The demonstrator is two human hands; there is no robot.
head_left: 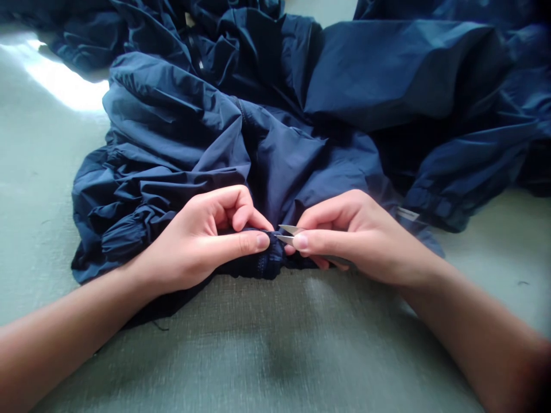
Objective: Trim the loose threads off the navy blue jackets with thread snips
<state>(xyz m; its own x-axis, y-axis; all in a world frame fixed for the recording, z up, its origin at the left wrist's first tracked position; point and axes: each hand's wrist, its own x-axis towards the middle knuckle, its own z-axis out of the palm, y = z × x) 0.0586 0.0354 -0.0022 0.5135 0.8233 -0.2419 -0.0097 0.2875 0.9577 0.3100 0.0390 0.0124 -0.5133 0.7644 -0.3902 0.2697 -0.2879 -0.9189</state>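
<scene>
A navy blue garment (284,149) lies bunched in front of me, with gathered, stitched edges. My left hand (215,235) pinches its gathered hem (264,261) between thumb and forefinger. Small thread snips (287,235) are held in my right hand (348,235), their two pointed blades slightly apart and aimed left. The blade tips are right at the hem, close to my left fingertips. Most of the snips' body is hidden by my right fingers. Whether a thread sits between the blades is too small to tell.
More navy fabric (387,69) is heaped behind and to the right, including a gathered cuff (439,201). A white label (408,214) shows near my right wrist. Everything rests on a pale green table (327,344). A loose dark thread (160,327) lies near its front.
</scene>
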